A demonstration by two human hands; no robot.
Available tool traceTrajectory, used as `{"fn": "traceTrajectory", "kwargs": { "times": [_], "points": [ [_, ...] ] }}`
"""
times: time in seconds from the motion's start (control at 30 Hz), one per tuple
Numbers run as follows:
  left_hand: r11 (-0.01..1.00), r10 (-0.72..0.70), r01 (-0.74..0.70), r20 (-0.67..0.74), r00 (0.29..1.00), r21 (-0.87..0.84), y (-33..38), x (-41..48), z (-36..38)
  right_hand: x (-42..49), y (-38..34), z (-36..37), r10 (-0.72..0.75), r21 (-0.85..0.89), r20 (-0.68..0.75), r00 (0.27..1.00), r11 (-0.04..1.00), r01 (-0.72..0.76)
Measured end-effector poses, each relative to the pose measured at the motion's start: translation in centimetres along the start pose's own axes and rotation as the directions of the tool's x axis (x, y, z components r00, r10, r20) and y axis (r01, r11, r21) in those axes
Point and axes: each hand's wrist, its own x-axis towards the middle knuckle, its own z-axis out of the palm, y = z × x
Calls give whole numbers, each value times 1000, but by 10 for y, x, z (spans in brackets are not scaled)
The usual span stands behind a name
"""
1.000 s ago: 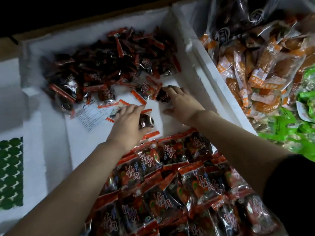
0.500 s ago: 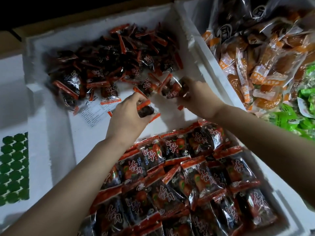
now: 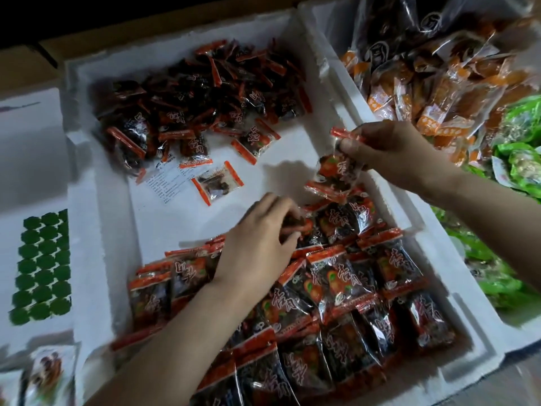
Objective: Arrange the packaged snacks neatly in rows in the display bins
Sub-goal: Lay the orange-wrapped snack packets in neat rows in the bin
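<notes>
White foam bin: loose heap of packets at 11 o'clock, laid rows at 5 o'clock. Left hand, centre, fingers curled on a row packet; right hand, 2 o'clock, pinches a hanging packet near its top seal. Packets probably light, crinkly, slippery; best gripped by the sealed edge.

Head view. The worn camera looked forward and steeply down, close above a white foam bin; wide-angle, edges bowed. Forearms entered from the near edge. Coverage: rows of red snack packets near, loose heap far, orange packets far right, green packets at the right edge.
</notes>
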Motion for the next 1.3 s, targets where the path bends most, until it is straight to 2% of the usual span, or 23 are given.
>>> {"fn": "traceTrajectory", "kwargs": {
  "times": [0.1,0.2,0.3,0.43,0.63,0.73,0.93,1.03,1.2,1.3],
  "points": [
    [1000,9,-12,109,994,26,0,-7,5,1,5,4,-55,-250,125,991,964,85],
    [1000,14,-13,150,989,-9,-2,-11,4,2,7,18,-54,-359,254,966,922,146],
    [998,13,-2,172,985,-65,-4,-10,3,4,13,35,-98,-396,323,941,889,229],
    [1000,-15,18,217,976,-13,-11,-7,8,3,20,48,-107,-438,314,943,865,244],
    [995,-38,14,242,970,100,-14,-4,11,-5,28,57,-292,-566,264,919,725,393],
    [993,-67,40,245,967,114,-15,-3,11,-9,30,57,-298,-622,294,908,661,419],
    [992,-43,17,209,977,124,-16,0,11,-9,28,53,-257,-662,350,901,612,432],
    [993,-27,5,199,980,114,-18,1,11,-8,29,51,-258,-666,353,899,606,436],
    [995,-43,20,221,974,102,-19,7,9,-3,26,49,-201,-627,382,902,661,413],
    [993,-35,7,242,970,117,-19,9,5,1,20,50,-214,-551,332,919,747,373]
  ]
}}
